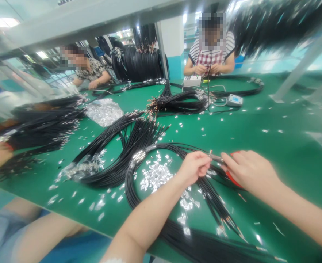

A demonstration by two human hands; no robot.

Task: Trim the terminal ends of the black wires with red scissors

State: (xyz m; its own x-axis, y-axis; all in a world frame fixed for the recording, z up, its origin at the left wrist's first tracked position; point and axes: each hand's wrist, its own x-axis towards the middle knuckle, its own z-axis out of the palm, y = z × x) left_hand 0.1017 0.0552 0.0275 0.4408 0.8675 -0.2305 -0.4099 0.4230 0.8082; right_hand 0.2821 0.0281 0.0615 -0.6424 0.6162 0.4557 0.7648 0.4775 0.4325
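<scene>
My left hand (194,167) is closed in a pinch on the end of a thin black cable (215,157) just above the green table (287,160). My right hand (250,170) is closed around a red-handled tool (233,179) whose metal tip meets that cable end. Below both hands lies a looped bundle of black cables (155,153) with bare metal ends. Small silver foil scraps (155,177) are heaped beside my left wrist.
More black cable bundles (177,104) lie across the table's middle and left (40,128). A pile of foil scraps (104,111) sits at the far left. Two other people sit at the far side; one handles a cable near a white box (192,80). A small white device (234,100) lies nearby.
</scene>
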